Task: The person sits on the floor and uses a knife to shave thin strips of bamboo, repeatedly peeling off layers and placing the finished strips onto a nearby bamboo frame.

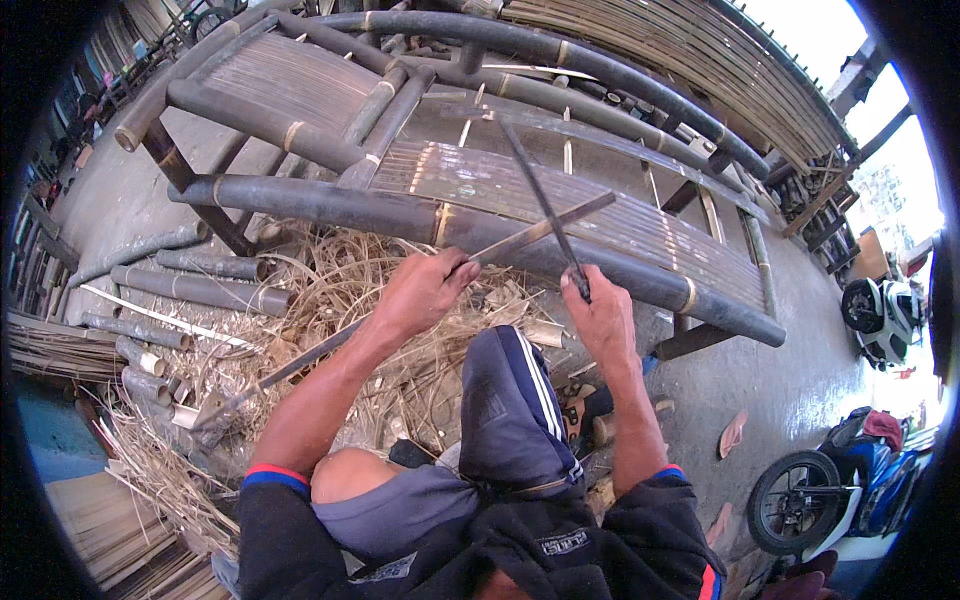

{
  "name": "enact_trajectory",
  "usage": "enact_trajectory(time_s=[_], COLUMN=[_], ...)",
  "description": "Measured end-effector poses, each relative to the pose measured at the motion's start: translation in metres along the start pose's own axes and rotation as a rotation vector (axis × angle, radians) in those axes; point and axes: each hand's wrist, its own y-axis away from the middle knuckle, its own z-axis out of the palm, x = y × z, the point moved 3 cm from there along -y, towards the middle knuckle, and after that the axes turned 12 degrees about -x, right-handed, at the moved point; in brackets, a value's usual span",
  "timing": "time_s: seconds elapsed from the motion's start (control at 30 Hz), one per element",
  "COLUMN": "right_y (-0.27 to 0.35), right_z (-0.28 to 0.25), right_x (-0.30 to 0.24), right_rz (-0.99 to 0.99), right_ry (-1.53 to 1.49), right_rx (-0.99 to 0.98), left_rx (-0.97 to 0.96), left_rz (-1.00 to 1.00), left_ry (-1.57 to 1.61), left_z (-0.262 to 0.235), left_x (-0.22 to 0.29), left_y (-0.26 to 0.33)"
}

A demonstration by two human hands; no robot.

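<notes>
My left hand (425,290) is closed around a long bamboo strip (518,240), which slants from the lower left, past my forearm, up to the right. In my closed right hand (607,318) is the handle of a long, narrow, dark knife (530,172), its blade pointing up and away. Blade and strip cross in front of my right hand; whether they touch I cannot tell. Just beyond both hands lies a bamboo bench frame (320,200) of thick dark poles, with a panel of thin slats (450,178) set between them.
Pale bamboo shavings (340,265) heap below the bench and around my legs. Cut bamboo poles (205,287) lie at the left. Sandals (733,434) are on the floor at the right, near a blue motorbike (870,480); a white one (885,318) stands farther back.
</notes>
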Motion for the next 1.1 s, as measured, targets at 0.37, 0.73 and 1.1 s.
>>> enact_trajectory(time_s=[0.37, 0.73, 1.1], right_y=[-0.004, -0.004, -0.003], right_z=[0.022, 0.011, 0.006], right_x=[-0.005, -0.020, -0.014], right_rz=[-0.018, -0.040, 0.031], right_ry=[0.040, 0.080, 0.045], right_rx=[-0.090, -0.047, -0.043], left_rx=[0.002, 0.063, 0.075], left_rz=[-0.075, -0.068, -0.078], left_ry=[0.068, 0.114, 0.061], left_z=[-0.001, -0.004, 0.003], left_x=[-0.013, -0.021, -0.018], left_y=[0.012, 0.021, 0.019])
